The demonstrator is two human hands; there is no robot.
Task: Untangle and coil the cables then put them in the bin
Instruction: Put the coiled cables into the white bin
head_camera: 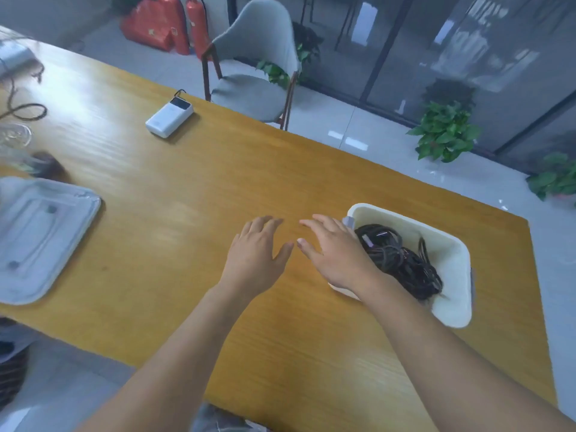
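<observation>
We are at a long wooden table (193, 194) with an orange-yellow grain, in a room with a pale tiled floor and dark glass walls on the far side. A grey chair (258, 57) stands at the far edge, red fire extinguishers (194, 24) behind it, and leafy green plants (445, 132) sit on the floor to the right. On the table we see a white power bank (170, 116) far left of centre and a clear plastic lid (43, 238) at the left edge.

The white bin (452, 260) sits on the right of the table. Inside it the cables (402, 260) lie in a dark bundle of loops, black and tangled-looking.

Our left hand (255, 254) hovers palm down over bare wood, fingers straight and slightly apart, holding nothing. Our right hand (336, 251), just beside it, is spread likewise, its outer edge overlapping the bin's near-left rim.
</observation>
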